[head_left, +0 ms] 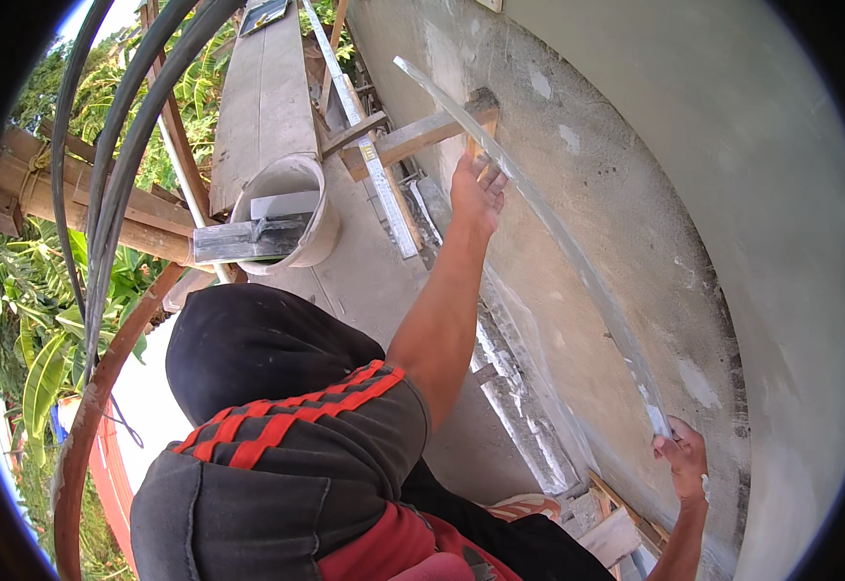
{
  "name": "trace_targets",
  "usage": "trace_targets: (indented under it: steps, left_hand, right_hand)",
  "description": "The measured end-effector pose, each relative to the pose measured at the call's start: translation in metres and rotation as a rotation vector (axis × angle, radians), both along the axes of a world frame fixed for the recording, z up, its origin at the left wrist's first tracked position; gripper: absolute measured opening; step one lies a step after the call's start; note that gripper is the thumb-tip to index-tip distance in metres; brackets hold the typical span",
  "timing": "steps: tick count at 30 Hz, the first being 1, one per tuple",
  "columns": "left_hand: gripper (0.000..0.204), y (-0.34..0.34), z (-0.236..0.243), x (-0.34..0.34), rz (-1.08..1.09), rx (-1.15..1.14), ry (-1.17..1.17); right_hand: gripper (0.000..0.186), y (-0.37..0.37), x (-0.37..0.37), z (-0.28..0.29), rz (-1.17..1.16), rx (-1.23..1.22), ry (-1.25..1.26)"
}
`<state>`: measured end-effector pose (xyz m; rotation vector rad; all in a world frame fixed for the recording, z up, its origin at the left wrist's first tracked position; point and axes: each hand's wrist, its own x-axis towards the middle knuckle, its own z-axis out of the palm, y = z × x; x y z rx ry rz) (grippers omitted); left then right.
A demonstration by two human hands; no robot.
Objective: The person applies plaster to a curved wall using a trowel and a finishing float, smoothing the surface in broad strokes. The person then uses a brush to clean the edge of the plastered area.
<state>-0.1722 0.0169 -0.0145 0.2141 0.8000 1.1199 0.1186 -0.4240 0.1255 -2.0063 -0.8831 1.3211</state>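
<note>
A long grey straightedge (577,254) lies along the plastered wall, looking bowed in this view. My left hand (478,194) reaches out to its upper stretch, fingers curled at its edge close to a timber bracket. At the lower end, my right hand (683,459) grips the straightedge between thumb and fingers, with pale smears on the skin. Rough, patchy plaster (558,320) shows behind the bar, beside smoother grey plaster (781,194) further right. My dark sleeve with red stripes (296,416) and black-clad knee (258,349) fill the lower left.
A plaster-stained bucket (325,228) stands on the planks, with a float (253,237) across its rim. A metal bar (369,160) leans by a timber bracket (417,140) at the wall. Thick black cables (127,145) hang at left near wooden poles (103,208).
</note>
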Motion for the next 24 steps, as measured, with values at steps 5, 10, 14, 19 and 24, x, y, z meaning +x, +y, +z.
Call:
trace_targets:
  steps: [5, 10, 14, 19, 24]
  left_hand:
    - [0.072, 0.031, 0.021, -0.051, 0.161, 0.027, 0.052]
    - [0.067, 0.071, 0.069, -0.101, 0.535, 0.189, 0.119]
    - [0.055, 0.070, 0.117, -0.106, 0.744, 0.379, 0.374]
    - [0.050, 0.041, 0.136, -0.060, 0.675, 0.483, 0.430]
    - [0.048, 0.007, 0.128, -0.011, 0.231, 0.509, 0.431]
  right_hand:
    - [0.046, 0.059, -0.022, 0.003, 0.023, 0.052, 0.186]
    - [0.037, 0.170, -0.052, -0.007, 0.277, 0.088, 0.249]
    - [0.039, 0.296, -0.122, -0.064, 0.396, 0.163, 0.125]
    - [0.042, 0.376, -0.255, -0.163, 0.473, 0.423, -0.395]
    - [0.058, 0.402, -0.363, -0.218, 0.429, 0.384, -0.342]
